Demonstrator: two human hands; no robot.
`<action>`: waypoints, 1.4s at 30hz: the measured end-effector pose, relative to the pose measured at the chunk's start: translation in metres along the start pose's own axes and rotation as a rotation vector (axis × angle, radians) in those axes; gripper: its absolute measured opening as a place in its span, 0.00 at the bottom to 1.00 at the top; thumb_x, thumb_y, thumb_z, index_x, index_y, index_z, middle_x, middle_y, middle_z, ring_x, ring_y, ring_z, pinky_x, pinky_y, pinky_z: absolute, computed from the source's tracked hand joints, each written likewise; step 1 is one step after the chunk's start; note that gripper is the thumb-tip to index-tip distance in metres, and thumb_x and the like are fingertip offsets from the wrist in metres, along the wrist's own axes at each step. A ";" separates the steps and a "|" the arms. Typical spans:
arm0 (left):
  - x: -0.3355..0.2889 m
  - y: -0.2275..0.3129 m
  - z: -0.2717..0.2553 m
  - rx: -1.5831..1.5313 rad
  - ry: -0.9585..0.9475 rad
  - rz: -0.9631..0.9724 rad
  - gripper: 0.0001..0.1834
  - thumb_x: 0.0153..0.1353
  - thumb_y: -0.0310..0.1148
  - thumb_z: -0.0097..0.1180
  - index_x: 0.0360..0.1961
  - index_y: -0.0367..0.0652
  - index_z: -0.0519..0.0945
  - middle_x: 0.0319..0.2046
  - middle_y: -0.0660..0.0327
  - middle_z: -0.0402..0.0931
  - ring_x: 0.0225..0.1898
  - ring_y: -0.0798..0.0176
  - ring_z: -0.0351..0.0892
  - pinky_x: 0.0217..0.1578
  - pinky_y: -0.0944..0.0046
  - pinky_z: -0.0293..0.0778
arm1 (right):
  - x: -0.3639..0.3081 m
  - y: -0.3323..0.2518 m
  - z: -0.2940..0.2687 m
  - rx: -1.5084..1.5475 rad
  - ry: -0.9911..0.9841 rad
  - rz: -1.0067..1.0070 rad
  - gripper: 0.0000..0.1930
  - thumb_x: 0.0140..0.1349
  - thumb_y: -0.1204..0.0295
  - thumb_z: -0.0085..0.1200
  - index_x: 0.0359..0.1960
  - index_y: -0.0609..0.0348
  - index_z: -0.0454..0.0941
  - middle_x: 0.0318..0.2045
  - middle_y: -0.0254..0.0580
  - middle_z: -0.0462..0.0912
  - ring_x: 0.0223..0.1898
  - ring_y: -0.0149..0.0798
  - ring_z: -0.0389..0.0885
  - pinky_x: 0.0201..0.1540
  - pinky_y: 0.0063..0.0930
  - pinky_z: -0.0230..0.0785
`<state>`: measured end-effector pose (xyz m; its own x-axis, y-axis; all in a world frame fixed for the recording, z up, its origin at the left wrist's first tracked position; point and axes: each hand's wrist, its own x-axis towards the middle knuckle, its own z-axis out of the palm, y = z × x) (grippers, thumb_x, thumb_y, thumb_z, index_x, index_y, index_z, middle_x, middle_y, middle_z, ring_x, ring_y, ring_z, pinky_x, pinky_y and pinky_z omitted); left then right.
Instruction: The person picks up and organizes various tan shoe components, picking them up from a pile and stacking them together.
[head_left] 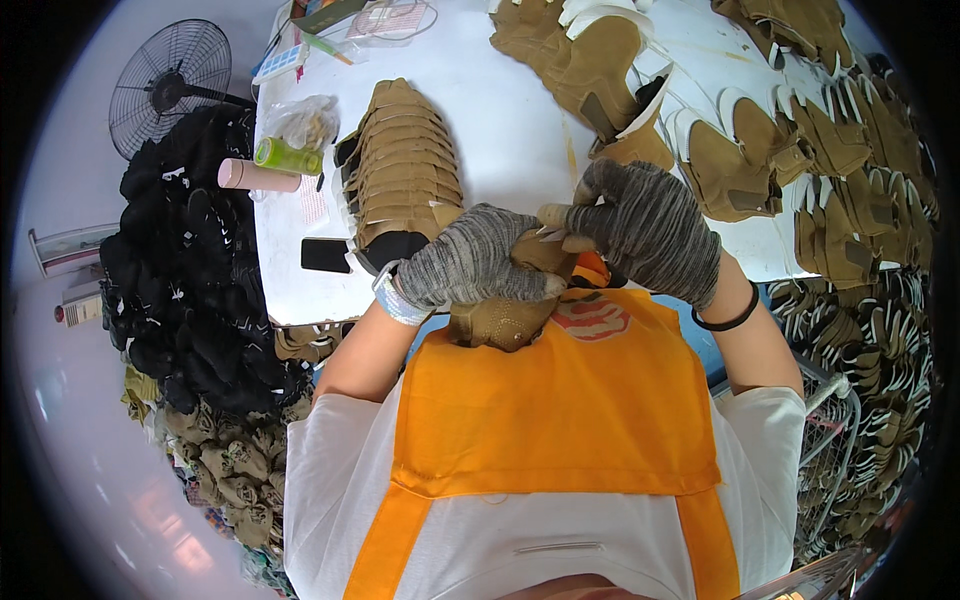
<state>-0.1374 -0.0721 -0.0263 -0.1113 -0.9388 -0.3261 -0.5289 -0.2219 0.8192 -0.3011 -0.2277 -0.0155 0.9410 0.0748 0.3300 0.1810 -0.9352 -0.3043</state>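
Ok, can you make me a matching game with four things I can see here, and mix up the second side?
Things:
1. Dotted brown piece
2. Phone
3. Fan
4. Apron

Matches:
A. Orange, worn over a white shirt
B. Has a round wire cage, at the upper left of the picture
C. Held in the gloved left hand, with the gloved right hand close by
D. Dark, lying on the white table

Right pairs: 1-C, 2-D, 3-B, 4-A
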 end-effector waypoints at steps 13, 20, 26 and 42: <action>0.003 -0.016 0.006 0.149 0.012 0.127 0.17 0.55 0.41 0.61 0.43 0.45 0.79 0.33 0.56 0.81 0.36 0.56 0.80 0.39 0.64 0.73 | 0.005 -0.009 0.014 -0.147 0.035 -0.062 0.20 0.48 0.69 0.58 0.47 0.42 0.79 0.30 0.33 0.75 0.31 0.37 0.76 0.30 0.32 0.66; -0.008 -0.011 0.009 0.165 0.250 0.033 0.27 0.49 0.49 0.65 0.38 0.35 0.78 0.31 0.50 0.78 0.36 0.50 0.77 0.40 0.61 0.72 | 0.006 0.002 0.011 0.011 0.053 0.125 0.12 0.54 0.67 0.55 0.40 0.49 0.82 0.33 0.36 0.74 0.35 0.38 0.75 0.34 0.33 0.68; -0.022 -0.014 0.005 -0.013 0.348 0.163 0.27 0.47 0.48 0.65 0.39 0.36 0.76 0.31 0.50 0.72 0.37 0.48 0.70 0.47 0.55 0.64 | 0.001 0.014 -0.003 0.184 0.330 0.219 0.16 0.52 0.67 0.59 0.44 0.52 0.81 0.31 0.38 0.73 0.36 0.42 0.74 0.36 0.31 0.71; -0.023 -0.016 0.015 0.033 0.484 0.297 0.26 0.49 0.43 0.64 0.47 0.40 0.74 0.34 0.55 0.71 0.38 0.51 0.68 0.45 0.54 0.62 | 0.006 -0.005 0.001 0.007 0.158 -0.010 0.15 0.50 0.60 0.59 0.39 0.47 0.82 0.35 0.35 0.76 0.34 0.37 0.78 0.34 0.31 0.71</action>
<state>-0.1390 -0.0428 -0.0394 0.1347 -0.9752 0.1758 -0.5609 0.0712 0.8248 -0.2962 -0.2220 -0.0127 0.8826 0.0281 0.4692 0.1927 -0.9322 -0.3065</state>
